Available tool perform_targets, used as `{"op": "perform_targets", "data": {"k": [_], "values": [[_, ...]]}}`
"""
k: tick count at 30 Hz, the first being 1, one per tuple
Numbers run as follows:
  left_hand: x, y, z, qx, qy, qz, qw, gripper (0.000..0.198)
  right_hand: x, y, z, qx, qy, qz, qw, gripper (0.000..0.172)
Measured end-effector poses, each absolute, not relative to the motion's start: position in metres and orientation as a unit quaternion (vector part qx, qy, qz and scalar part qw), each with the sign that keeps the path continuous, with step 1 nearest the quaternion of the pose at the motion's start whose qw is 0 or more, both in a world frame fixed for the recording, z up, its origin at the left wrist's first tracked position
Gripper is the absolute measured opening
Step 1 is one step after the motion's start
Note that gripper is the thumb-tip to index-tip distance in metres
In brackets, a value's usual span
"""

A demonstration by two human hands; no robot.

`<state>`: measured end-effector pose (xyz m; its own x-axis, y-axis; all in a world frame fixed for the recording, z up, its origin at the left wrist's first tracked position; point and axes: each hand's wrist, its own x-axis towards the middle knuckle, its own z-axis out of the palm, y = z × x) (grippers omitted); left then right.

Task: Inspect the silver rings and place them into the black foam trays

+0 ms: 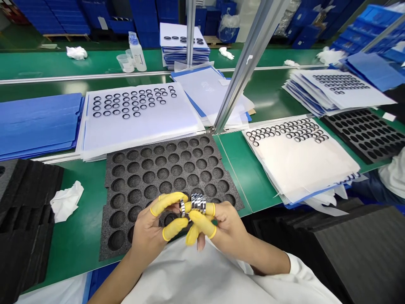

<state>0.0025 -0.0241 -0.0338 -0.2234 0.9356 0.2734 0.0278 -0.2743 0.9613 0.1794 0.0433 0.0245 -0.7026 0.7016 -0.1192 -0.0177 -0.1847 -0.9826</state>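
My left hand (155,221), in yellow finger cots, pinches a single shiny ring (182,208) between thumb and fingers. My right hand (221,221), also in yellow finger cots, carries several shiny metal rings (198,202) side by side on a finger, its thumb bent beneath them. Both hands nearly meet above the near edge of a black foam tray (124,188) with rows of round pockets. The pockets in sight look bare; those under my hands are partly hidden.
Behind the tray lies a white sheet stack (139,131) bearing rows of dark rings; another ring-covered stack (300,162) is at right. A metal post (242,63) rises between them. Black foam trays (28,211) and crumpled white tissue (67,202) sit left. Part of another person's sleeve (394,173) shows at right.
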Motion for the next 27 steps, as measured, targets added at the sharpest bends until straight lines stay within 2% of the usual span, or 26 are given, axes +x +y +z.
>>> {"op": "perform_targets", "data": {"k": [3,6,10,12,17,22,27], "values": [[0.0,-0.025,-0.039,0.464,0.509,0.634,0.352,0.037,0.178,0.048,0.017,-0.307,-0.489,0.764,0.286,0.046],[-0.002,-0.027,-0.043,0.482,0.544,0.596,0.341,0.035,0.178,0.05,0.01,-0.29,-0.44,0.794,0.303,0.044],[0.001,-0.029,-0.045,0.559,0.539,0.531,0.339,0.027,0.176,0.046,0.008,-0.267,-0.439,0.816,0.265,0.051],[0.002,-0.029,-0.045,0.595,0.524,0.509,0.336,0.033,0.175,0.044,0.008,-0.266,-0.441,0.821,0.245,0.055],[-0.005,-0.032,-0.043,0.572,0.529,0.535,0.327,0.065,0.174,0.042,0.011,-0.248,-0.439,0.834,0.225,0.05],[-0.017,-0.032,-0.034,0.612,0.487,0.554,0.287,0.058,0.175,0.044,0.013,-0.239,-0.467,0.832,0.183,0.057],[-0.017,-0.026,-0.026,0.674,0.438,0.534,0.261,0.056,0.177,0.048,0.015,-0.242,-0.48,0.833,0.132,0.053]]}}
